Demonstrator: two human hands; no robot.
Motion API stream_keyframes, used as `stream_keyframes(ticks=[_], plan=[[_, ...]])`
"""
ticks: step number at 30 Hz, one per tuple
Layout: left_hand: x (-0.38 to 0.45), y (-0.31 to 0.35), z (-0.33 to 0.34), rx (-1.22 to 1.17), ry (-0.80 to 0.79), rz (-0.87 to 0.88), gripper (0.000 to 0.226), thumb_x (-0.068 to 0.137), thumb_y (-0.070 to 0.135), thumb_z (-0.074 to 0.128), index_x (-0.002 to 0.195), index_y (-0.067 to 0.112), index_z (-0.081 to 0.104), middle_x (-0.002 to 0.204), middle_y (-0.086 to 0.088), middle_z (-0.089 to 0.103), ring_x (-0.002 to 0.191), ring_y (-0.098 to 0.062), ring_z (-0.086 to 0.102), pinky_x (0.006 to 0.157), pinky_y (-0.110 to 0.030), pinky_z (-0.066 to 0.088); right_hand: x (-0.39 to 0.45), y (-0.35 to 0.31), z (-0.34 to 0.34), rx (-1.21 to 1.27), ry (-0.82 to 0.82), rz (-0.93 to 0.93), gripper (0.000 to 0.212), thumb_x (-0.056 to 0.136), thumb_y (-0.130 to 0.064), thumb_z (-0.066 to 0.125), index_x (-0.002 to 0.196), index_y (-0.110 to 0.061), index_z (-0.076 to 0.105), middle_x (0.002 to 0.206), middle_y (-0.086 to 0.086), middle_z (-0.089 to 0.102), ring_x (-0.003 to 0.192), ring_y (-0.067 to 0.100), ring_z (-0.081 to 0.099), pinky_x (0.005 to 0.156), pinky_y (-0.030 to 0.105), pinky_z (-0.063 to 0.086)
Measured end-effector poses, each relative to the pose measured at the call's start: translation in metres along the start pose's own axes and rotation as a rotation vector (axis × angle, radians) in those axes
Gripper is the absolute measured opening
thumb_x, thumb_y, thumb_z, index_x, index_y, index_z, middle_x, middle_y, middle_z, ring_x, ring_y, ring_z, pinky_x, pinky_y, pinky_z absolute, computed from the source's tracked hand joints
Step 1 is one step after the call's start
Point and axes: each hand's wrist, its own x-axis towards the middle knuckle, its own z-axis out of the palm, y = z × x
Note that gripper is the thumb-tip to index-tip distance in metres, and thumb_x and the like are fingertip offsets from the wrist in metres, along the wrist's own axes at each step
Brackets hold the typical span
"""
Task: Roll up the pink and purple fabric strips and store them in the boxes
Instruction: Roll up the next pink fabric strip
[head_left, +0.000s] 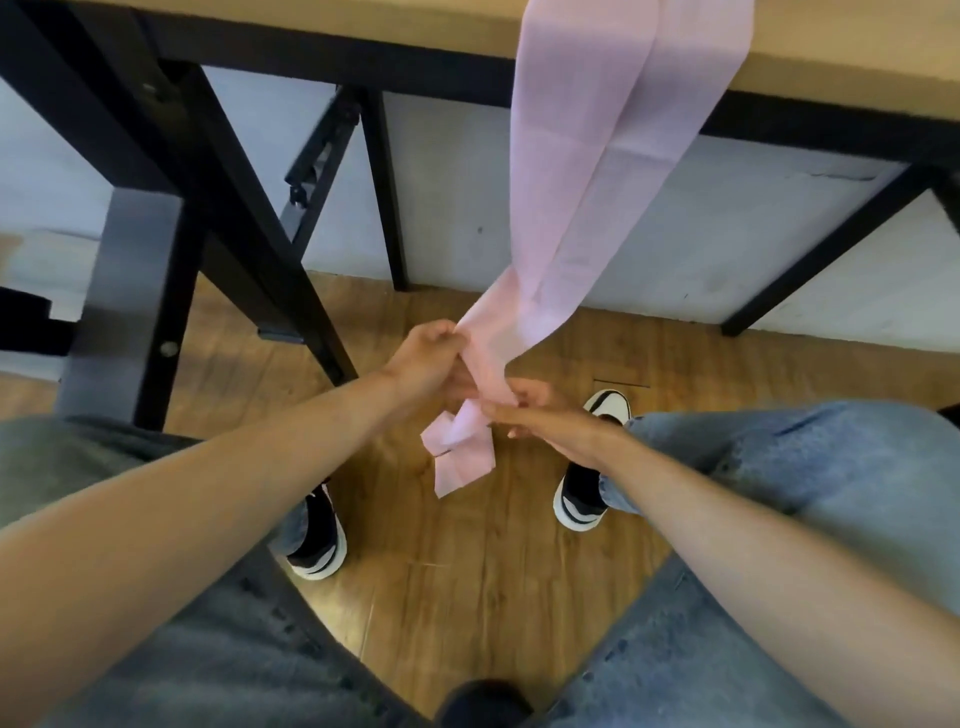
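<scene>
I see no brand, label or writing that I can read anywhere here; the shoes and jeans carry none that shows.

My left hand (431, 358) grips the pink fabric strip (587, 171) where it bunches together, fingers curled round the gathered cloth well below the table edge (810, 73). My right hand (540, 415) sits just beneath the left, thumb and fingertips pinching the same strip, the remaining fingers loosely curled. The two hands are almost touching. Below my right hand the loose ends of the strip hang free in a short crumpled tail above the wooden floor (467, 571).

From my hands the strip runs up and to the right as two flat lengths side by side, over the table edge and onto the tabletop, where it leaves the view. A fold crease crosses it partway down from the table edge.

Under the table edge, black metal legs (270, 260) slant down to the floor on the left, with a folding brace between them; another black leg (821, 260) angles down on the right. A pale wall (675, 249) stands behind them.

Beneath my hands are my knees in blue jeans (779, 467) and my black-and-white sneakers (587, 483), one on either side of the hanging tail. My forearms cover part of the jeans and the left shoe.
</scene>
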Motion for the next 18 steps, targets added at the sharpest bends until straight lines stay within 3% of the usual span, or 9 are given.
stream_keyframes(ticks=[2,4,7,10,12,14,16,18], plan=[[0.002,0.009,-0.001,-0.057,-0.027,-0.024,0.023,0.109,0.022,0.046,0.111,0.006,0.063,0.110,-0.017,0.072,0.094,-0.028,0.075,0.079,-0.040,0.064,0.006,-0.004,0.003,-0.092,0.036,-0.042,0.036,0.092,-0.026,0.076,0.126,-0.015,0.069,0.121,0.003,0.073,0.109,0.012,0.069,0.083,0.024,0.056],[0.002,0.015,-0.002,-0.101,-0.048,-0.010,0.020,0.109,0.021,0.046,0.106,0.011,0.062,0.111,-0.016,0.073,0.091,-0.025,0.077,0.080,-0.039,0.064,0.012,-0.007,0.003,-0.153,0.067,-0.072,0.032,0.094,-0.025,0.074,0.123,-0.014,0.070,0.120,0.004,0.073,0.112,0.017,0.069,0.093,0.032,0.058],[0.009,0.008,-0.006,-0.098,-0.065,0.055,0.021,0.106,0.030,0.051,0.114,0.016,0.065,0.116,-0.009,0.073,0.101,-0.022,0.075,0.097,-0.047,0.057,0.014,-0.019,0.001,-0.027,0.075,-0.077,0.031,0.104,-0.026,0.059,0.132,-0.013,0.060,0.125,0.011,0.069,0.115,0.022,0.068,0.096,0.041,0.058],[0.005,-0.010,-0.006,-0.089,-0.345,0.037,0.056,0.100,0.059,0.048,0.137,0.018,0.059,0.134,-0.003,0.067,0.122,-0.023,0.065,0.109,-0.048,0.048,0.017,-0.035,0.000,0.159,0.186,-0.077,0.030,0.107,-0.027,0.051,0.136,-0.018,0.054,0.127,0.012,0.066,0.115,0.028,0.069,0.088,0.054,0.061],[0.001,-0.022,-0.001,-0.045,-0.526,-0.027,0.064,0.100,0.062,0.040,0.147,0.019,0.047,0.143,-0.007,0.060,0.129,-0.025,0.060,0.111,-0.043,0.047,0.020,-0.042,-0.004,0.310,0.293,-0.096,0.020,0.107,-0.023,0.052,0.125,-0.024,0.059,0.123,0.012,0.063,0.115,0.033,0.067,0.086,0.058,0.060],[-0.005,-0.025,0.002,0.114,-0.544,-0.057,0.050,0.106,0.049,0.039,0.140,0.015,0.053,0.137,-0.011,0.063,0.124,-0.026,0.063,0.104,-0.031,0.052,0.021,-0.048,-0.013,0.455,0.354,-0.110,0.016,0.106,-0.020,0.053,0.119,-0.023,0.063,0.119,0.012,0.063,0.110,0.031,0.069,0.083,0.050,0.061],[-0.006,-0.028,0.000,0.286,-0.511,-0.054,0.036,0.105,0.036,0.050,0.130,0.012,0.062,0.128,-0.010,0.066,0.120,-0.025,0.064,0.094,-0.021,0.055,0.020,-0.052,-0.022,0.601,0.389,-0.109,0.025,0.106,-0.018,0.053,0.129,-0.013,0.060,0.117,0.013,0.066,0.101,0.023,0.073,0.073,0.037,0.061],[-0.006,-0.031,-0.004,0.307,-0.472,-0.045,0.031,0.102,0.029,0.058,0.128,0.012,0.063,0.125,-0.008,0.068,0.117,-0.025,0.067,0.096,-0.032,0.057,0.019,-0.055,-0.025,0.711,0.385,-0.111,0.036,0.104,-0.023,0.057,0.138,-0.012,0.053,0.118,0.011,0.070,0.103,0.021,0.073,0.077,0.036,0.061]])
